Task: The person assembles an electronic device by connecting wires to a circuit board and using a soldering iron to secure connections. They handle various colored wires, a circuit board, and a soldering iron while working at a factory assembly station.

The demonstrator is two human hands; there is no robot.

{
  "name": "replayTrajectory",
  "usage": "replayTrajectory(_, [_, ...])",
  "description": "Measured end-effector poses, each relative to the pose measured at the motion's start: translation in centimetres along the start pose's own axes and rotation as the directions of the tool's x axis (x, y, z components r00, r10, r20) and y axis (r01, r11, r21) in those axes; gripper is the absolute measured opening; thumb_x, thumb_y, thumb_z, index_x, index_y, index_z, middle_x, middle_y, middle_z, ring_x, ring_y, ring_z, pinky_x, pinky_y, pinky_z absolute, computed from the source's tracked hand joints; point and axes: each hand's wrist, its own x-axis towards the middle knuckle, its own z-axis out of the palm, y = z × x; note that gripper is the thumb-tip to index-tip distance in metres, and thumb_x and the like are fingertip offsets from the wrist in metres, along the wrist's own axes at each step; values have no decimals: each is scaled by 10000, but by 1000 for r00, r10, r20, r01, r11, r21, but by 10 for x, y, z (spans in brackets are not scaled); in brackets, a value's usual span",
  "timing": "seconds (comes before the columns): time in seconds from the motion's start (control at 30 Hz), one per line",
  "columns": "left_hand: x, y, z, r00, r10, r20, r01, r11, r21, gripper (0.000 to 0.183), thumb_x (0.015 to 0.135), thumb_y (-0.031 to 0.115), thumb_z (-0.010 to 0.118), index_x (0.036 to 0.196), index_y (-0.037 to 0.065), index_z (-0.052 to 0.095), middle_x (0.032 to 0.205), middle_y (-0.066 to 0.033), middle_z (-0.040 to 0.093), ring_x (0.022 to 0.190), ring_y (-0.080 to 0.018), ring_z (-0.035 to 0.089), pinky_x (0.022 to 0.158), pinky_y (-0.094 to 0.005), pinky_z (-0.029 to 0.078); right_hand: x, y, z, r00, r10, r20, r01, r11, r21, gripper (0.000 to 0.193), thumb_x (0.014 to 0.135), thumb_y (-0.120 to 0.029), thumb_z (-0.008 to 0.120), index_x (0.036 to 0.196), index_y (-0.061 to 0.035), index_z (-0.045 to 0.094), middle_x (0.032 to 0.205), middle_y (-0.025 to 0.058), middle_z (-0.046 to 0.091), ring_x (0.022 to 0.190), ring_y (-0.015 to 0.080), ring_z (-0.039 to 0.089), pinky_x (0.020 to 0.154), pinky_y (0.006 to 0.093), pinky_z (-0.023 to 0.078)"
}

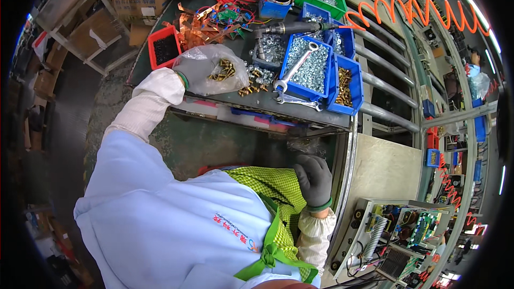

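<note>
My left hand [195, 76], in a grey glove, is at a clear plastic bag [235, 79] on the workbench. Folds of the bag cover part of the glove and hide the fingertips. Brass-coloured bolts [224, 69] show at the bag beside that hand, with more bolts [251, 90] loose by its edge. My right hand [315, 180], also gloved in grey, is low in front of the bench, beside my yellow-green checked apron [267, 183]. Its fingers are curled, and whatever may be inside them is hidden.
Combination wrenches [297, 67] lie across a blue bin [305, 81] of nuts. Another blue bin [345, 88] holds brass fasteners. An air ratchet [294, 28] with an orange coiled hose lies behind. A red bin [164, 47] and copper strips [195, 32] are left. An open electronics chassis [396, 235] is right.
</note>
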Motion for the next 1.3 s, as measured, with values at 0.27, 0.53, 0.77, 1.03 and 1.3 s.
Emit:
replayTrajectory(0.27, [12,-86,47,934,-328,143,355,808,-470,250,947,302,449,943,100,597,762,-9,584,674,-154,547,611,-294,435,-9,0,2,999,37,4,-38,999,23,173,785,-106,677,941,-42,639,922,122,648,886,319,604,772,392,482])
replayTrajectory(0.53, [19,-111,66,943,-214,254,331,547,-769,222,957,216,432,911,67,591,704,-1,558,602,-123,534,522,-281,418,-11,-2,5,999,46,25,-46,998,30,175,780,-98,681,940,-42,638,921,126,647,882,320,603,770,393,482])
replayTrajectory(0.77, [10,-80,51,919,-311,242,391,649,-653,162,909,216,477,900,86,573,625,-23,504,569,-159,510,511,-299,411,-18,-1,11,998,-4,55,1,999,50,198,827,-152,667,963,-11,639,956,132,653,875,283,620,773,354,490])
replayTrajectory(1.03, [-1,107,29,826,492,276,-229,740,-633,176,923,223,546,983,63,590,875,-101,612,802,-215,608,698,-324,491,-20,-13,68,866,379,325,-288,-153,945,570,975,-455,401,1377,-51,374,1210,112,548,1015,204,577,845,354,503])
replayTrajectory(1.3, [-4,277,149,415,909,42,-762,373,-529,126,822,111,627,914,26,634,894,-171,649,803,-352,634,684,-399,509,-90,1,22,707,705,-52,396,-334,855,454,958,-514,431,990,-95,604,927,60,633,881,184,601,808,341,500])
